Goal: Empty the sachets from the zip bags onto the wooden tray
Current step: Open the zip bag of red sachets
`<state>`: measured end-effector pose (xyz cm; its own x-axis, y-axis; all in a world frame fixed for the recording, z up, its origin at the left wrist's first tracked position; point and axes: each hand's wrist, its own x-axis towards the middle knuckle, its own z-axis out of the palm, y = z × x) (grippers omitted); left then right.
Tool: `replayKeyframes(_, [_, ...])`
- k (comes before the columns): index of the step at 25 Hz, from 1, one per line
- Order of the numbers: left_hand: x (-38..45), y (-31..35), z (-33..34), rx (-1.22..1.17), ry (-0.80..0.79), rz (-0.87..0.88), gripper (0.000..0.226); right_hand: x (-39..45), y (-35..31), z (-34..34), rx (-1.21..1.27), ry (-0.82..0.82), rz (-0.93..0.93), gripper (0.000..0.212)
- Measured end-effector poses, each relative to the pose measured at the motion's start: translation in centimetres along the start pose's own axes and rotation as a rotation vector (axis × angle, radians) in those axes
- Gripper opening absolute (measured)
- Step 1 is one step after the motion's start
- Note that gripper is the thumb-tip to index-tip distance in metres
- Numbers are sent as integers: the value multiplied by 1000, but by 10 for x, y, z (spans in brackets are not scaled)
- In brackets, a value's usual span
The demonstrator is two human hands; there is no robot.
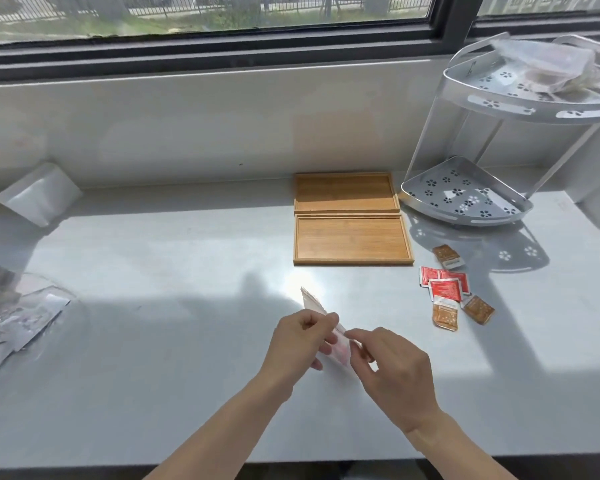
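A small clear plastic zip bag (326,327) with pink and red contents is held just above the pale grey table (174,278), pinched between both hands. The left hand (300,339) is closed on the bag's upper edge with thumb and forefinger, and the right hand (392,368) is closed on the edge beside it; the bag runs slantwise between the 2, its far corner pointing away from the person. The step in hand is judged to be the opening of the zip seal. The next move would call for the 2 lips to be pulled apart, then the bag to be carried forward and tipped mouth-down.

2 shallow rectangular wooden trays (353,259) lie touching each other, well ahead of the hands and slightly to the right; both are seen bare. A loose cluster of red and brown sachets (447,289) lies on the table to the right of the nearer tray, not on it. More bags are seen in a white perforated metal corner rack (465,206), so much of the task is judged to remain.
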<state>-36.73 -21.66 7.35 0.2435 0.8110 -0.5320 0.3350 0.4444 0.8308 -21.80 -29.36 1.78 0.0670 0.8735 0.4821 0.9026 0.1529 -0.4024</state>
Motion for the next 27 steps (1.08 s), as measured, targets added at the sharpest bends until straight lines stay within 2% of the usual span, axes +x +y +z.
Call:
replayKeyframes(2, [1,2,-2,21,-15,-4,19,-4,-2,0,24,-23,-22,10])
replayKeyframes(4, [1,1,-4,42,-31,-3,18,-5,-6,-6,103,-81,7,17])
replayKeyframes(7, [0,1,-10,89,-50,22,17,5,-16,-19,335,-201,271,36])
replayKeyframes(10, [1,1,-14,109,-91,57,17,22,-16,-22,487,-322,488,24])
replayKeyframes(14, [1,-1,-15,95,-131,89,19,37,-15,-26,633,-475,546,11])
replayKeyframes(18, [3,-5,-16,32,-137,100,19,46,-14,-26,746,-554,655,8])
replayKeyframes(22, [6,-11,-21,8,-211,122,19,55,-11,-31,942,-676,813,8])
replayKeyframes(27, [7,-14,-20,24,-237,152,15,55,-8,-32,964,-739,857,14])
